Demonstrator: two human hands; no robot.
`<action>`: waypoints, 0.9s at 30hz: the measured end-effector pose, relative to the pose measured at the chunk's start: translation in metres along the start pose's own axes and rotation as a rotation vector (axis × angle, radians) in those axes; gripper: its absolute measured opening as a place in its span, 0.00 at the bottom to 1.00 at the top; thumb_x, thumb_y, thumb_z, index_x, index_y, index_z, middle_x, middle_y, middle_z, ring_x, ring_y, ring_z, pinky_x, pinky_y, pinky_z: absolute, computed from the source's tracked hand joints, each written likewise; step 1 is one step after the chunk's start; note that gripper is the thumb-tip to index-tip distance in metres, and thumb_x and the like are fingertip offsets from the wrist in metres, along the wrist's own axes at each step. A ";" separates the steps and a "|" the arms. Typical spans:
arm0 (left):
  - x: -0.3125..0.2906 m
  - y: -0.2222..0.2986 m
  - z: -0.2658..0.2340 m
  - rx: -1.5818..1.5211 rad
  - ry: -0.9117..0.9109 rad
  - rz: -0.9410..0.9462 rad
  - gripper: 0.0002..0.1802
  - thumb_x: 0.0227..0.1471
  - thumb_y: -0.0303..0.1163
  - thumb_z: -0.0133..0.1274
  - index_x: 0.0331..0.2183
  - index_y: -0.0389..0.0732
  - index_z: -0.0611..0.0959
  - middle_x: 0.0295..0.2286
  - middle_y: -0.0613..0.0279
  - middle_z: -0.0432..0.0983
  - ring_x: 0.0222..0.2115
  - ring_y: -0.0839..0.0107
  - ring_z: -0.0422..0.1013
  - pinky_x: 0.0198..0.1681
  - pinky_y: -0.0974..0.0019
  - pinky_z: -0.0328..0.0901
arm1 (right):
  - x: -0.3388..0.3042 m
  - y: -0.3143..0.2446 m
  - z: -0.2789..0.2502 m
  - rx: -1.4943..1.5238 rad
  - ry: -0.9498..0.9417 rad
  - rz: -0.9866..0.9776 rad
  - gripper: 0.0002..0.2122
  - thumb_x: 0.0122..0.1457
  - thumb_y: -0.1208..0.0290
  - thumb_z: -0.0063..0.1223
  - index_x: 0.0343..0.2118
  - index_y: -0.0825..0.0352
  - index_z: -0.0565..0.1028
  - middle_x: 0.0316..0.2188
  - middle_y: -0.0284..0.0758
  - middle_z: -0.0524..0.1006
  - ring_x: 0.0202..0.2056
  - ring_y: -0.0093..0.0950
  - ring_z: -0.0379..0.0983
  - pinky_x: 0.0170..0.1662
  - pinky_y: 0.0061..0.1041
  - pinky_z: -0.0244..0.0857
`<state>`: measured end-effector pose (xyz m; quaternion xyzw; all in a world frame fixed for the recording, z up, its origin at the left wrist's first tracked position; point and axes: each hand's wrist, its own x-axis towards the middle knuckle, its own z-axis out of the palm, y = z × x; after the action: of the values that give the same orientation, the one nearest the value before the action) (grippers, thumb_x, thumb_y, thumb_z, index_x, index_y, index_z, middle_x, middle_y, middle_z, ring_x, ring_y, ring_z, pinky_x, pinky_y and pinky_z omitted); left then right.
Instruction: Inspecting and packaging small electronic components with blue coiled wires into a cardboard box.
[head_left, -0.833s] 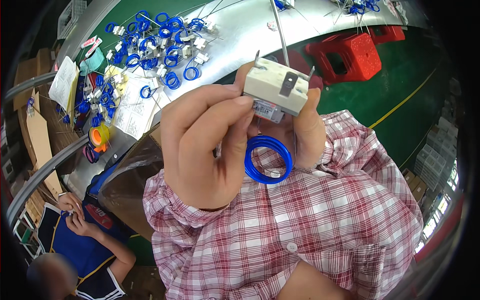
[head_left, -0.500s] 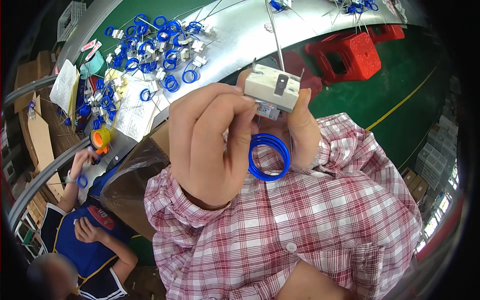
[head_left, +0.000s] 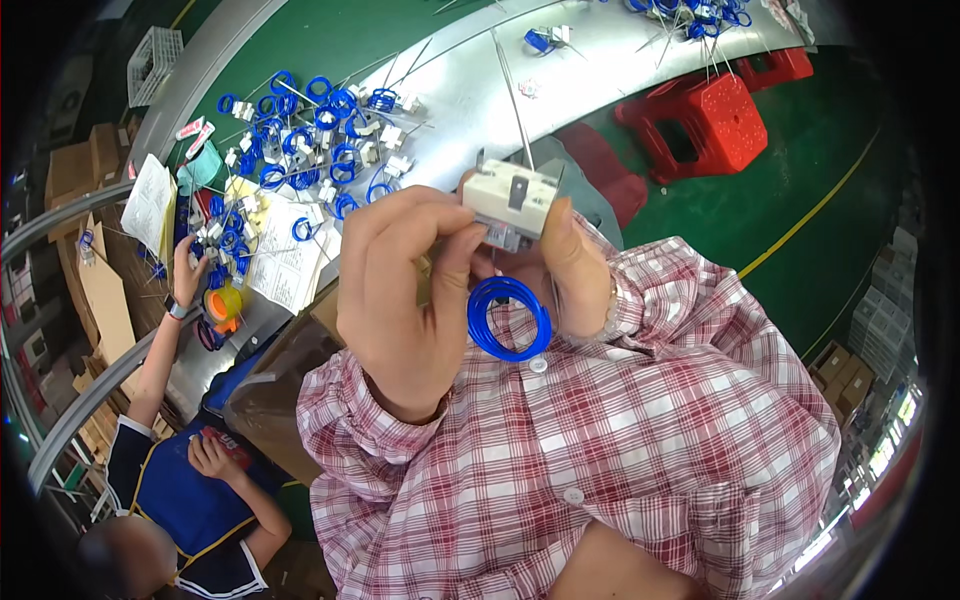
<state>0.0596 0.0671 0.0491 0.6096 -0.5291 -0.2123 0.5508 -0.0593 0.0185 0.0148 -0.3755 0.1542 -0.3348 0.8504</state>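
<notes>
Between my two hands, in front of my chest, is a capillary thermostat with a cream-white block body [head_left: 500,203] and flat metal terminals. Below the body hangs its coil of blue tubing [head_left: 545,325], and a thin metal rod [head_left: 513,95] stands up behind it. My left hand [head_left: 395,295] pinches the left end, its fingers curled and closed. My right hand [head_left: 578,275] grips the right end, thumb on the corner. The finger contact behind the body is hidden.
Many similar blue-coiled thermostats [head_left: 300,140] lie heaped on the metal table [head_left: 450,120], beside paper sheets [head_left: 285,255] and yellow tape [head_left: 225,302]. A co-worker [head_left: 190,480] sits at left. Red stools [head_left: 735,120] stand beyond the table, and a cardboard box [head_left: 275,400] is beside me.
My hands and the thermostat sit slightly lower and further left in the picture. The co-worker's raised hand has moved up to the thermostats on the table. My grip looks the same.
</notes>
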 end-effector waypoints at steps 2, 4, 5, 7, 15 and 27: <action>0.010 -0.002 0.007 -0.006 -0.046 -0.065 0.09 0.45 0.16 0.52 0.33 0.34 0.74 0.30 0.56 0.68 0.23 0.71 0.68 0.22 0.73 0.64 | 0.000 -0.002 -0.012 0.051 -0.031 0.009 0.28 0.60 0.46 0.29 0.51 0.68 0.61 0.40 0.34 0.67 0.36 0.23 0.61 0.41 0.23 0.57; 0.024 -0.012 0.020 0.268 -0.079 0.164 0.12 0.40 0.14 0.53 0.31 0.35 0.74 0.29 0.56 0.67 0.25 0.66 0.66 0.24 0.68 0.62 | 0.002 -0.007 -0.020 0.144 0.077 0.098 0.28 0.60 0.46 0.29 0.51 0.68 0.61 0.40 0.33 0.67 0.37 0.23 0.62 0.41 0.23 0.58; 0.027 -0.012 0.029 0.294 -0.128 0.073 0.13 0.36 0.14 0.51 0.29 0.35 0.72 0.29 0.55 0.65 0.30 0.60 0.62 0.30 0.63 0.60 | 0.004 -0.009 -0.022 0.151 0.079 0.097 0.28 0.60 0.46 0.29 0.51 0.68 0.61 0.40 0.33 0.67 0.37 0.23 0.62 0.41 0.23 0.58; 0.038 -0.022 0.049 0.294 -0.183 0.073 0.13 0.36 0.14 0.50 0.29 0.36 0.71 0.30 0.55 0.64 0.31 0.59 0.61 0.32 0.62 0.59 | 0.010 -0.014 -0.028 0.167 0.363 0.071 0.28 0.60 0.45 0.27 0.49 0.68 0.63 0.36 0.33 0.67 0.35 0.22 0.62 0.38 0.21 0.59; 0.083 -0.045 0.116 0.274 -0.434 0.062 0.10 0.41 0.18 0.47 0.30 0.35 0.68 0.32 0.52 0.61 0.36 0.53 0.58 0.41 0.57 0.54 | 0.022 -0.030 -0.097 0.430 0.488 -0.058 0.26 0.61 0.47 0.27 0.45 0.69 0.64 0.33 0.33 0.67 0.33 0.21 0.64 0.35 0.19 0.59; 0.057 -0.255 0.186 0.276 -0.257 -0.164 0.06 0.49 0.26 0.47 0.32 0.36 0.70 0.39 0.48 0.61 0.42 0.54 0.57 0.47 0.56 0.52 | 0.015 0.002 -0.223 0.109 0.917 -0.233 0.24 0.60 0.46 0.29 0.32 0.67 0.64 0.21 0.30 0.63 0.21 0.20 0.58 0.24 0.18 0.54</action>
<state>0.0278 -0.1081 -0.2174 0.6882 -0.5676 -0.2581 0.3710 -0.1622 -0.1100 -0.1367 -0.1584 0.4528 -0.5666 0.6700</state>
